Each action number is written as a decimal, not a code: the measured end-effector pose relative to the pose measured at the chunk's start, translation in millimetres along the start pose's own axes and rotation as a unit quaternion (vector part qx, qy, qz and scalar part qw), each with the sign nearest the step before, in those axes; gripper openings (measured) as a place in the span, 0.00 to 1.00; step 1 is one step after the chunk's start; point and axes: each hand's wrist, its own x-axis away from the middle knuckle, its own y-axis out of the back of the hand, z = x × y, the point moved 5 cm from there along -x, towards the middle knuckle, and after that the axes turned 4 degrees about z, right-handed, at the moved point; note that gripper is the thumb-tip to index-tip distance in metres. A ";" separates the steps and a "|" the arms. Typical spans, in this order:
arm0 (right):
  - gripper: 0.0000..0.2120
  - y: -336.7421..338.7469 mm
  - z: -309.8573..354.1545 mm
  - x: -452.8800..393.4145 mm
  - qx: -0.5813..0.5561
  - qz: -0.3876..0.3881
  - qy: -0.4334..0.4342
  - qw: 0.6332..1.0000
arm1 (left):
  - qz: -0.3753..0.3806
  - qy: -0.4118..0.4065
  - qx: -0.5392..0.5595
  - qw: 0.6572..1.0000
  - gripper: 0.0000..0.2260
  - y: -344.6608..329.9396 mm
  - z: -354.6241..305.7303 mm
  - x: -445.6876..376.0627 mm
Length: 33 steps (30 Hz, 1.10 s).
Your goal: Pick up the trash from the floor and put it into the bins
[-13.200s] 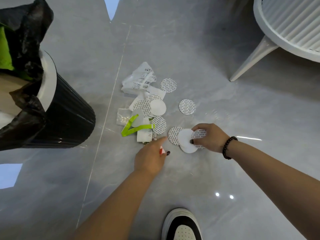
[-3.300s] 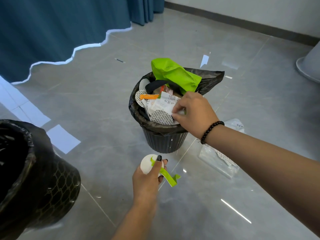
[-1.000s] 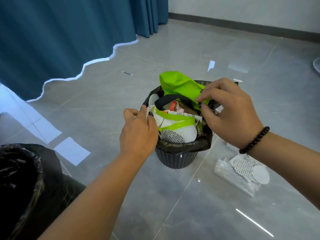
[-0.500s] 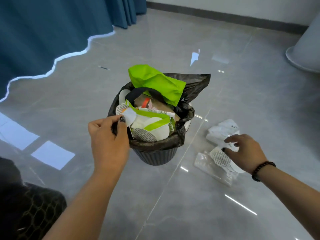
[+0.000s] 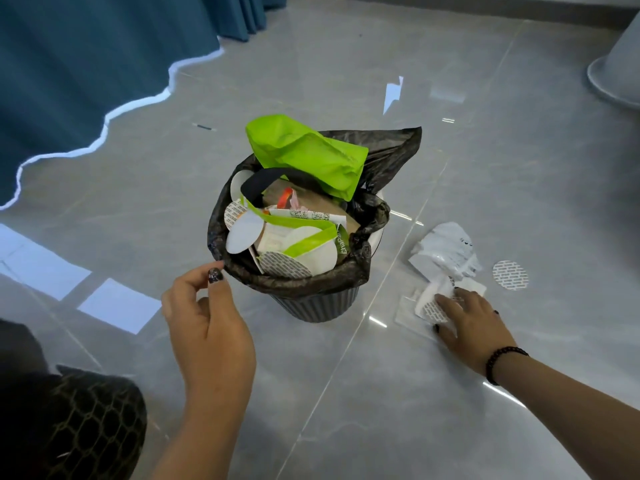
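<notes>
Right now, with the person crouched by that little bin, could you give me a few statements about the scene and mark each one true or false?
1. The ribbed bin is empty. False: it is heaped with discs and paper.
2. The right hand rests on litter on the floor. True.
3. The left hand holds a green strip. False: it holds nothing, beside the bin liner.
4. One patterned disc lies alone on the floor, to the right of the crumpled white wrapper. True.

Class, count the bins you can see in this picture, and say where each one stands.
2. The small ribbed bin, heaped with trash, stands mid-floor between the left hand and right hand. The mesh-patterned bin sits at bottom left, partly cut off. Others may be out of view.
</notes>
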 end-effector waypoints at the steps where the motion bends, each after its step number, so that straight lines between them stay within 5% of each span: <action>1: 0.24 -1.0 2.6 2.1 -0.009 -0.011 0.017 1.000 | 0.007 -0.003 -0.003 1.000 0.06 -2.4 2.5 5.8; 11: 0.15 16.1 25.2 33.3 -0.191 -0.024 0.019 0.981 | 0.085 -0.058 0.010 0.995 0.09 -27.3 12.7 44.8; 18: 0.10 29.8 50.8 62.8 -0.532 0.033 -0.068 0.843 | 0.352 0.104 -0.084 0.927 0.08 -64.7 47.2 99.0; 26: 0.09 49.3 105.9 77.1 -0.665 0.093 -0.027 0.741 | 0.376 0.367 0.055 0.849 0.14 -71.5 53.2 111.6; 29: 0.10 57.8 118.2 80.3 -0.651 0.086 0.017 0.754 | 0.377 0.434 0.142 0.806 0.22 -73.4 43.7 110.9; 33: 0.11 69.7 124.8 82.0 -0.520 0.016 0.134 0.844 | 0.389 0.421 0.169 0.802 0.25 -70.6 34.6 103.8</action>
